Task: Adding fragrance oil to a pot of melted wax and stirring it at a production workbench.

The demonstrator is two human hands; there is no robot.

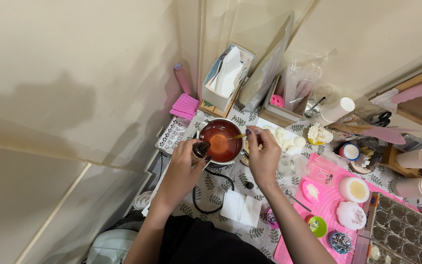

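Amber glass: a small dark bottle (200, 149) sits in my left hand (184, 168), fingers wrapped shut round it, its mouth tipped toward the pot.
Right hand: my right hand (263, 154) is pinched closed on a thin dropper (238, 136), whose tip reaches over the liquid.
Pot: the steel pot (220, 141) stands between my hands on the worktop, filled with reddish-orange liquid, its rim just beside both sets of fingers.
Doing it well: I judge the dropper should hang above the middle of the liquid and be squeezed gently, with the bottle kept upright enough not to spill.
Cord: a black cable (206, 195) loops out from under the pot toward me.
Near things: a folded white napkin (241, 207) lies just in front of me; pale wax lumps (286, 138) sit right of the pot.
Worktop: a leaf-print cloth (221, 188) covers it, with a pink mat (328, 205) to the right bearing white moulded pieces and small cups.
Room: cream walls (74, 73) close in at a corner; a box of papers (226, 76) leans there.
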